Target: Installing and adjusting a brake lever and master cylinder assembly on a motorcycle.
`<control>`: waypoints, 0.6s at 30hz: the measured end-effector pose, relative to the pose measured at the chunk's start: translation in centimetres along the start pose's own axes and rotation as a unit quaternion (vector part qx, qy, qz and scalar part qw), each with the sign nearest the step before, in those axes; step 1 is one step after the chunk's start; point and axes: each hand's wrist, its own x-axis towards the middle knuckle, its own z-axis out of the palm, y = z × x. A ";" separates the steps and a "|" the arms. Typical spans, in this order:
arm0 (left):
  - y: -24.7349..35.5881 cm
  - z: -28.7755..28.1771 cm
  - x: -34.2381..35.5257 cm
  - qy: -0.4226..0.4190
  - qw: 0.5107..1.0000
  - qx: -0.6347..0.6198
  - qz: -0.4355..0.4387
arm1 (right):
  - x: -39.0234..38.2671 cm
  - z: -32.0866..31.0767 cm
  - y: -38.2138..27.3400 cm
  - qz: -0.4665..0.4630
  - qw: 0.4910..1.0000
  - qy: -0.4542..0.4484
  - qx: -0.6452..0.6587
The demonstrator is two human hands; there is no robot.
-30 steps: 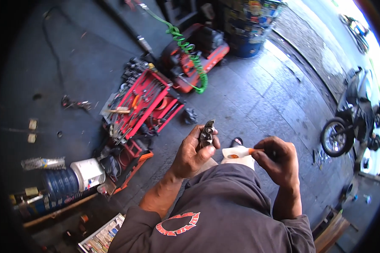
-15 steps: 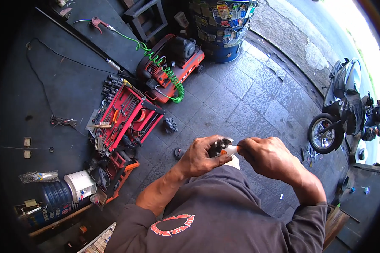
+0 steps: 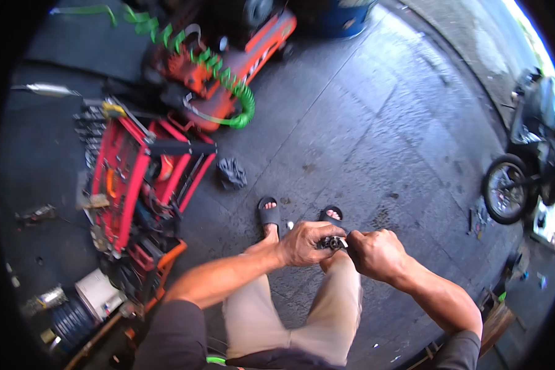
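Note:
My left hand [image 3: 304,245] grips a small dark metal part [image 3: 330,245] in front of my legs. Close against it, my right hand [image 3: 377,253] has its fingers curled around the small white tool [image 3: 345,241], most of which those fingers hide. The tool's tip meets the part, though exactly where is unclear. My knees and sandalled feet [image 3: 269,213] lie below and beyond the hands.
A red tool cart [image 3: 135,162] with loose tools stands left. Beyond it are a red compressor [image 3: 262,46], green coiled hose [image 3: 240,98] and blue drum [image 3: 345,18]. A motorbike [image 3: 533,169] is at right, a white bucket [image 3: 102,291] lower left, a dark rag [image 3: 231,174] on the floor.
My right hand has brought the white tool from apart to against the metal part. Both hands now sit lower and further right in the view, which has shifted, showing more of my legs and feet.

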 end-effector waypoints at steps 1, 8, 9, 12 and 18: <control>-4.1 -0.8 0.0 -0.030 0.998 -0.028 0.040 | 2.4 2.5 2.4 -0.067 0.997 0.004 0.035; -24.1 -3.9 0.8 -0.077 0.992 -0.008 0.102 | 16.1 14.7 13.4 -0.177 0.967 -0.035 0.179; -26.5 -4.0 1.1 -0.057 0.992 -0.015 0.112 | 17.8 16.6 14.9 -0.184 0.966 -0.019 0.179; -33.6 -4.6 1.6 0.011 0.998 0.014 0.059 | 22.8 21.0 17.8 -0.141 0.981 0.030 0.128; -42.1 -7.1 1.1 0.177 0.980 0.028 -0.080 | 30.6 26.0 25.4 0.026 0.997 0.049 -0.052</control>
